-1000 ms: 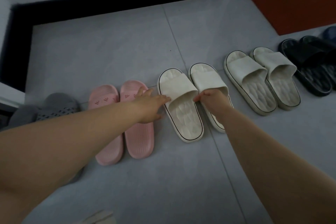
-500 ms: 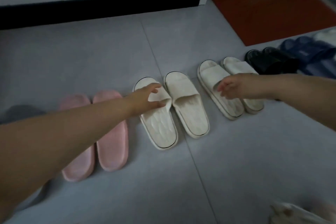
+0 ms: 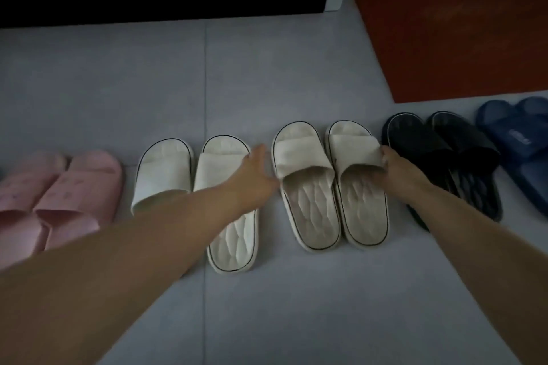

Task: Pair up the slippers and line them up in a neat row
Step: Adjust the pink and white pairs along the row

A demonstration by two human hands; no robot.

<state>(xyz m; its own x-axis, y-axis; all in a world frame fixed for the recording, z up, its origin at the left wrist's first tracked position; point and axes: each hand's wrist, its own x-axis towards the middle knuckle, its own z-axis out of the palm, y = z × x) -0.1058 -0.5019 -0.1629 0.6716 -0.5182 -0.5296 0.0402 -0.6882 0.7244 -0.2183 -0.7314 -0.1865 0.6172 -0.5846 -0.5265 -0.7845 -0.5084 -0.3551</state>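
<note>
Change since 0.5 s ago: left hand (image 3: 258, 178) has moved off the white rubber slide slippers (image 3: 166, 175). It now lies straight-fingered against the near-side strap of the beige quilted-sole rubber slippers (image 3: 311, 210). Right hand (image 3: 398, 170) has come down and grips the far-side strap. This pair stands side by side on the grey tiled floor (image 3: 267, 74), between the white pair and the black rubber slippers (image 3: 439, 151). The left forearm hides part of the white pair.

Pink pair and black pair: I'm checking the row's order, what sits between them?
Head view: the white pair, then the beige pair, side by side.
</note>
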